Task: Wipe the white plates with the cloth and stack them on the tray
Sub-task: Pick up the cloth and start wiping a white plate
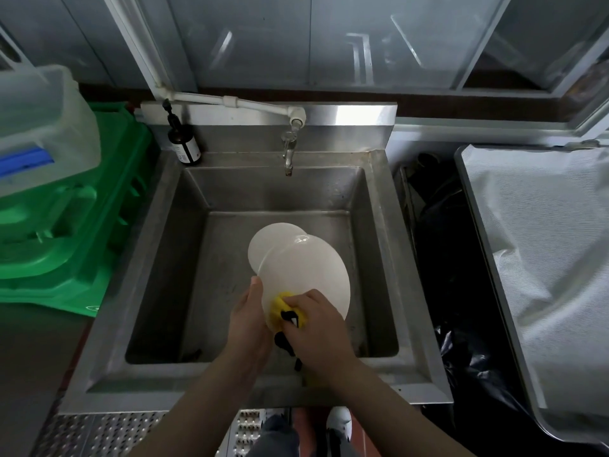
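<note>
Over the steel sink (158, 258) my left hand (248, 319) grips the near left edge of a white plate (306, 268), thumb on its rim. My right hand (316, 328) holds a bunched yellow and black cloth (280, 311) and presses it on the plate's near face. A second white plate (267, 247) shows behind the first, partly hidden; whether it is held with it or lies in the basin I cannot tell. A tray lined with white cloth (540, 245) stands at the right, with no plates on the part in view.
A tap (289, 153) hangs over the back of the basin, a dark pump bottle (184, 143) on the back left corner. Green crates (66, 232) with a clear plastic box (43, 127) on top stand left. A black bag (445, 258) fills the gap before the tray.
</note>
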`<state>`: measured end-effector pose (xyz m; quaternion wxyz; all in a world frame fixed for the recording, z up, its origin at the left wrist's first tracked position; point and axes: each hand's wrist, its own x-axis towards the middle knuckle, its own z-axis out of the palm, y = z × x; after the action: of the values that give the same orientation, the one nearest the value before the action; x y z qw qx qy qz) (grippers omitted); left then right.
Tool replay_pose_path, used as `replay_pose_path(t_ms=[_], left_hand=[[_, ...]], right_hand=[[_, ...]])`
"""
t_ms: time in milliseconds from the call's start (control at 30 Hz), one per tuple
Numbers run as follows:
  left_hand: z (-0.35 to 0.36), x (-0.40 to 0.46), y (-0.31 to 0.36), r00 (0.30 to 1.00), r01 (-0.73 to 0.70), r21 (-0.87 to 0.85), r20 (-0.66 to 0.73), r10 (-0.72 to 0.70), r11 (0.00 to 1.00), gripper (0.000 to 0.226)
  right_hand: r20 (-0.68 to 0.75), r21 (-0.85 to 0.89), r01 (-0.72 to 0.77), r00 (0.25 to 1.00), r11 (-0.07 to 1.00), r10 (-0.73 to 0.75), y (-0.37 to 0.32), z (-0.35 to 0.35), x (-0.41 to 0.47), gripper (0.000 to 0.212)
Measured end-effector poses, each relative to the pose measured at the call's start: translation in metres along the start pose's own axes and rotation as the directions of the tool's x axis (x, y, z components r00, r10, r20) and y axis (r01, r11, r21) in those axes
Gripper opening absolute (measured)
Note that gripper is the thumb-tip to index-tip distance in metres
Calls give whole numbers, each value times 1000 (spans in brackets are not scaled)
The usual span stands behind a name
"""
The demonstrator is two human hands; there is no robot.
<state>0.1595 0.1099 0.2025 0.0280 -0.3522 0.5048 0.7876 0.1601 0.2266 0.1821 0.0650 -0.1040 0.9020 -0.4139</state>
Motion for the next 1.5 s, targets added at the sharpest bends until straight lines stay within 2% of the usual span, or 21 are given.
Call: replay_pose_path(t_ms=[200, 467, 633, 867, 1233, 1367, 1500], left_hand=[[1, -2, 0, 999, 23, 35, 47, -25, 999, 45], [0, 0, 3, 1000, 22, -19, -2, -22, 1000, 44], [-3, 2, 5, 1000, 5, -8, -11, -6, 1000, 45], [-5, 5, 8, 992, 7, -26, -125, -10, 1000, 35], [-13, 2, 10, 989, -25, 6, -143, 26, 1000, 34], [-13, 1, 16, 985, -40, 15, -166, 42, 999, 34], [-16, 3, 21, 979, -38, -23, -203, 32, 999, 28]], right_hand=[[-11, 71, 82, 997, 994, -81, -12, 1, -1, 28], [35, -9, 112, 993, 994, -112, -5, -4, -1, 31], [31, -68, 90, 996, 994, -88, 6, -5, -4, 35], [61, -140, 46, 997, 989, -38, 26, -6, -8, 34], [33, -162, -24, 999, 987, 30, 43, -16, -10, 33], [22, -189, -90, 995, 978, 96, 52, -20, -9, 35], [25, -193, -115, 992, 974, 122, 56, -19, -13, 35]])
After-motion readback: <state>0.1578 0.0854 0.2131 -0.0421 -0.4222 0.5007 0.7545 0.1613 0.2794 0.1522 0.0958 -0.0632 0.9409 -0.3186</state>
